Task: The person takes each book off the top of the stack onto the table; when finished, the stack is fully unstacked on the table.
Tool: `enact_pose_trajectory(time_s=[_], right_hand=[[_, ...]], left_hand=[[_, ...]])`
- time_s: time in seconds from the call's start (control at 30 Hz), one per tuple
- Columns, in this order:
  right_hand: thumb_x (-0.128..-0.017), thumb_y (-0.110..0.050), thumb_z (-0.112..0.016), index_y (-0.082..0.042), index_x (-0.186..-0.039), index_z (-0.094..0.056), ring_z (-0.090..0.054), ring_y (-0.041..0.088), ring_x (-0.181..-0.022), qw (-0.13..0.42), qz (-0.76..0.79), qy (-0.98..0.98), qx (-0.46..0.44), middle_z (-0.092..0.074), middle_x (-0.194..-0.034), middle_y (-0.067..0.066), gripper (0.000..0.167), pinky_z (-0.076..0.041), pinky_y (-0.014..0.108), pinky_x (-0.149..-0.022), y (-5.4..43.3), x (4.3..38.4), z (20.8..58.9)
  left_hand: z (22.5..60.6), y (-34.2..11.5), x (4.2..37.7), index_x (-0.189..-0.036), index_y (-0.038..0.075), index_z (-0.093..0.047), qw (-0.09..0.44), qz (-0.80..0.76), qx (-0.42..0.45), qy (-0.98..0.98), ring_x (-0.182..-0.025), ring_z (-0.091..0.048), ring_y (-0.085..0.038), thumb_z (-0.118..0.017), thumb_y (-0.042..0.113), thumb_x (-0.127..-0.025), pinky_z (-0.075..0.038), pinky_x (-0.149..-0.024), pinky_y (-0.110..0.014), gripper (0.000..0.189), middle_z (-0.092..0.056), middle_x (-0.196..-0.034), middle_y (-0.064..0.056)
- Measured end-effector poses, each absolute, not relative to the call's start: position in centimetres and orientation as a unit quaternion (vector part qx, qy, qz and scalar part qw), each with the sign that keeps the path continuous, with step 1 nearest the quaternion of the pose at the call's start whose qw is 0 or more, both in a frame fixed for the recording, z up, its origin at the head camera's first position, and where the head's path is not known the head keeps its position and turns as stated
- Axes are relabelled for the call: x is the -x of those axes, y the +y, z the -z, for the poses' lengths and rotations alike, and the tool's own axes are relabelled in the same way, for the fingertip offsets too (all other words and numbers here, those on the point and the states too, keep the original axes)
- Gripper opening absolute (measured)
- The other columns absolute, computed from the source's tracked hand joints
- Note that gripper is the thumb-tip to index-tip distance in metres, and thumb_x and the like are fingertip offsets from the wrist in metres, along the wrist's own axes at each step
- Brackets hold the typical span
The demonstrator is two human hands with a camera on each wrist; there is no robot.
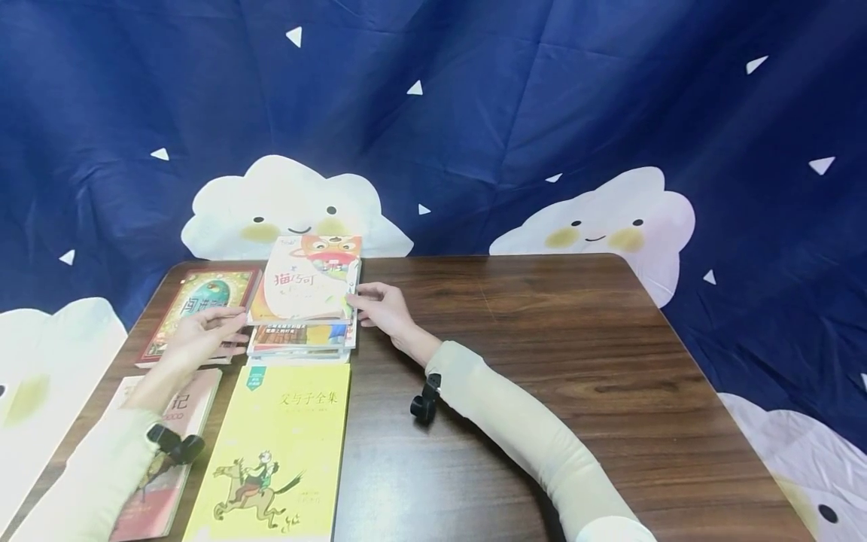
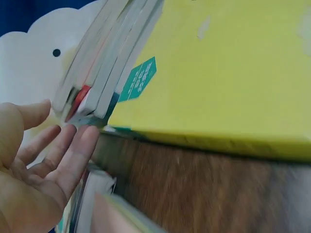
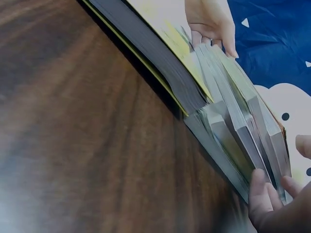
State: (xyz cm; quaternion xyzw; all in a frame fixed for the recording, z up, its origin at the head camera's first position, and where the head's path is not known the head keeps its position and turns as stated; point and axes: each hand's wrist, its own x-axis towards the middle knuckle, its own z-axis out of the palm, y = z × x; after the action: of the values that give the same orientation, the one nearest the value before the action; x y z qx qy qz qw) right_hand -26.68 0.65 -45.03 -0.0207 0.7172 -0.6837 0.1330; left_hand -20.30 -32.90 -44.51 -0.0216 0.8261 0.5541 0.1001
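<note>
A stack of books lies at the back left of the table, topped by a cream picture book (image 1: 301,290) with a red and orange cartoon on its cover. Below it, a colourful book (image 1: 291,339) juts out towards the front. My left hand (image 1: 199,339) is at the stack's left side, fingers extended and fingertips by the book edges; the left wrist view shows its palm facing up. On the opposite side, my right hand (image 1: 386,312) touches the stack's right edges with its fingertips. In the right wrist view its thumb stands apart from the fingers, and the books are unevenly lined up.
In front of the stack lies a thick yellow book (image 1: 284,436) with a horse rider on it. To the left are a red-bordered book (image 1: 172,316) and a pink book (image 1: 193,406), partly under the left arm. The brown wooden table (image 1: 542,376) reaches back to a blue curtain (image 1: 460,135).
</note>
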Motion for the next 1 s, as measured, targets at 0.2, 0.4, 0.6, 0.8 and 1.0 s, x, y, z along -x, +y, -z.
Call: enact_pose_trajectory(time_s=[0.2,0.4,0.6,0.8,1.0], right_hand=[[-0.090,-0.029,-0.085,-0.004,-0.128,-0.071,-0.067,0.016,-0.069,0.106,0.672,0.733,-0.001,-0.076,-0.090,0.005,0.047,-0.060,0.024,-0.061,-0.3,27.5,45.1],[-0.091,-0.018,-0.084,-0.001,-0.133,-0.066,-0.066,0.010,-0.065,0.131,0.681,0.720,-0.003,-0.079,-0.103,0.015,0.049,-0.060,0.022,-0.060,-0.1,28.2,45.5],[-0.096,-0.008,-0.076,0.001,-0.143,-0.059,-0.071,0.008,-0.069,0.172,0.708,0.684,-0.013,-0.078,-0.112,0.020,0.050,-0.064,0.021,-0.066,2.0,28.3,45.0],[-0.097,-0.003,-0.072,-0.001,-0.147,-0.056,-0.073,0.010,-0.073,0.189,0.732,0.653,-0.037,-0.074,-0.096,0.007,0.052,-0.064,0.022,-0.067,5.4,27.4,44.4],[-0.098,0.002,-0.068,0.000,-0.148,-0.054,-0.072,0.010,-0.072,0.177,0.755,0.629,-0.056,-0.071,-0.093,0.003,0.052,-0.062,0.024,-0.066,9.5,26.6,44.0]], left_hand=[[44.6,-32.0,20.9,-0.158,-0.003,-0.040,0.090,-0.534,0.027,0.840,-0.092,-0.070,0.005,-0.061,0.047,-0.106,-0.067,-0.086,-0.029,0.075,-0.062,-0.104,0.029],[44.6,-31.8,21.0,-0.158,-0.002,-0.041,0.097,-0.538,0.025,0.837,-0.093,-0.070,0.005,-0.062,0.048,-0.105,-0.066,-0.085,-0.026,0.075,-0.063,-0.104,0.031],[44.5,-31.6,21.4,-0.157,0.002,-0.046,0.105,-0.518,0.021,0.848,-0.094,-0.069,0.006,-0.063,0.052,-0.104,-0.066,-0.086,-0.027,0.075,-0.065,-0.121,0.014],[44.6,-31.5,21.7,-0.156,0.003,-0.047,0.113,-0.506,0.022,0.855,-0.094,-0.067,0.008,-0.067,0.049,-0.103,-0.066,-0.087,-0.027,0.073,-0.065,-0.139,-0.008],[44.7,-31.6,21.7,-0.156,0.003,-0.048,0.113,-0.515,0.024,0.849,-0.094,-0.068,0.009,-0.069,0.048,-0.101,-0.066,-0.087,-0.026,0.074,-0.066,-0.123,0.011]])
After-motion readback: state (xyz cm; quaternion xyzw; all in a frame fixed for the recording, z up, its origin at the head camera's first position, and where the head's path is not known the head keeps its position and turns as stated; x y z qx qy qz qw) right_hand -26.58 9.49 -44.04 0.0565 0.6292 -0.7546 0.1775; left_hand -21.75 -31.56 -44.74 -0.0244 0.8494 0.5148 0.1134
